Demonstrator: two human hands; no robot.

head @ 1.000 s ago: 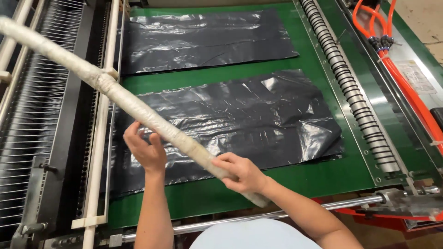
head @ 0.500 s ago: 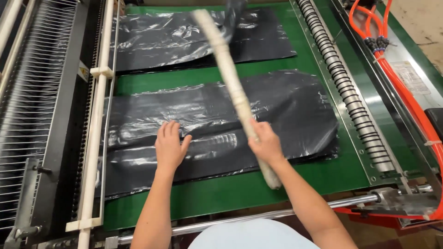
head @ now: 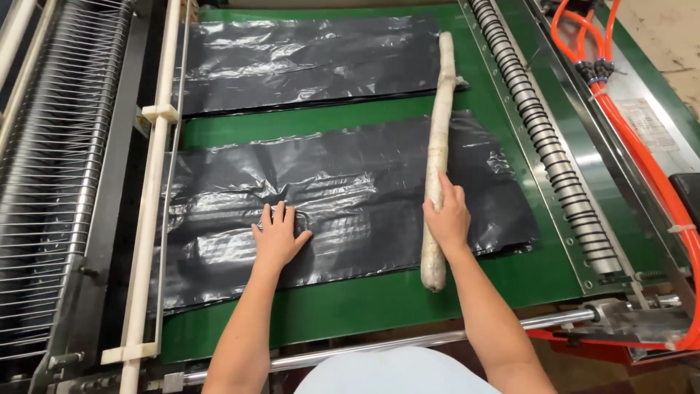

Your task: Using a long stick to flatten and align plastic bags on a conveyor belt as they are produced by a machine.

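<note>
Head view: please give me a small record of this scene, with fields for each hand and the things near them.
left hand: flat, palm down, on the near black plastic sheet
right hand: grips the long wrapped stick
stick: lies across the near sheet, far end reaching the far black sheet
surface: green belt
right side: grooved roller, orange hoses

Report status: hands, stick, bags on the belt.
Left hand flat on near bag stack. Right hand gripping wrapped stick, laid lengthwise across the stack. Second bag stack beyond, untouched. Nothing in the way.
</note>
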